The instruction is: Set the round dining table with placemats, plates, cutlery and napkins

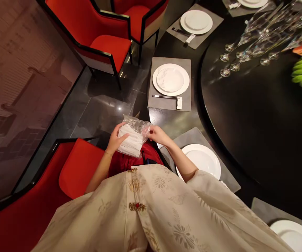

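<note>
Both my hands hold a clear plastic bag packed with a stack of folded white items, above my lap. My left hand wraps around the stack's left side, with a thin bracelet at the wrist. My right hand pinches the crumpled plastic at the bag's right end. Under the bag lies red fabric on my lap. A cream embroidered robe with a red-and-gold button covers the lower view and hides my upper arms.
A round black table curves around the right, set with white plates on grey mats, chopsticks and stemmed glasses. Another plate sits just beyond my right forearm. Red armchairs stand at the upper left.
</note>
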{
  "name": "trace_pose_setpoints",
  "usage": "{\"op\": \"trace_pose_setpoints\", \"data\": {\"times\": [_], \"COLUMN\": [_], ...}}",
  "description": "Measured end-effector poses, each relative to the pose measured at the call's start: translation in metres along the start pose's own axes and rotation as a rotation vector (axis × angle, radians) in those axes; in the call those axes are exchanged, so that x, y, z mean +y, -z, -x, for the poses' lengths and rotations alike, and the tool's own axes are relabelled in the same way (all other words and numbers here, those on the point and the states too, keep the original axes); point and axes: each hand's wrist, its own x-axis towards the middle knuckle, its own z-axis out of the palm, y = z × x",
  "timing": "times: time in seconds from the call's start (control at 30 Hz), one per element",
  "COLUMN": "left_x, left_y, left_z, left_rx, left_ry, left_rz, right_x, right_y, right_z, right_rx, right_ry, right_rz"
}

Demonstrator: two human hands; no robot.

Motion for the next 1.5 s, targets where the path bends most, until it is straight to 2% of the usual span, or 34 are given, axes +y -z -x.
{"op": "trace_pose_setpoints", "data": {"times": [0.1, 0.17, 0.27, 0.33, 0.4, 0.53, 0.63, 0.7, 0.8, 0.9, 0.97, 1.07, 1.23, 1.33, 1.5], "left_x": [0.003, 0.004, 0.007, 0.011, 0.017, 0.028, 0.028, 0.024, 0.018, 0.014, 0.011, 0.005, 0.001, 0.008, 0.027], "left_y": [0.009, 0.016, 0.028, 0.038, 0.049, 0.075, 0.094, 0.105, 0.123, 0.139, 0.145, 0.147, 0.129, 0.114, 0.084], "left_z": [-0.036, -0.064, -0.11, -0.143, -0.176, -0.24, -0.284, -0.31, -0.347, -0.38, -0.399, -0.424, -0.458, -0.479, -0.529], "left_rx": [-0.037, -0.082, -0.15, -0.187, -0.229, -0.327, -0.393, -0.399, -0.327, -0.239, -0.201, -0.185, -0.279, -0.317, -0.429], "left_ry": [0.004, 0.006, 0.002, 0.002, 0.009, 0.025, 0.036, 0.07, 0.124, 0.199, 0.238, 0.234, 0.165, 0.165, 0.192], "left_rz": [0.008, 0.009, 0.002, 0.0, -0.003, -0.016, -0.027, -0.019, 0.013, 0.068, 0.106, 0.117, 0.015, 0.013, 0.006], "right_x": [-0.008, -0.011, -0.016, -0.021, -0.03, -0.05, -0.061, -0.062, -0.049, -0.02, 0.004, 0.043, 0.091, 0.101, 0.097], "right_y": [0.013, 0.023, 0.037, 0.044, 0.049, 0.05, 0.051, 0.055, 0.061, 0.063, 0.06, 0.056, 0.061, 0.072, 0.086], "right_z": [-0.022, -0.041, -0.073, -0.095, -0.117, -0.159, -0.182, -0.189, -0.187, -0.18, -0.18, -0.192, -0.233, -0.26, -0.288], "right_rx": [0.155, 0.273, 0.314, 0.329, 0.405, 0.611, 0.673, 0.718, 0.889, 1.087, 1.213, 1.423, 1.719, 1.843, 1.91], "right_ry": [-0.017, -0.048, -0.074, -0.027, 0.047, 0.11, 0.081, 0.026, -0.131, -0.299, -0.35, -0.379, -0.479, -0.548, -0.613], "right_rz": [0.052, 0.004, -0.171, -0.205, -0.078, 0.341, 0.405, 0.329, 0.081, -0.35, -0.675, -1.026, -1.269, -1.313, -1.344]}}
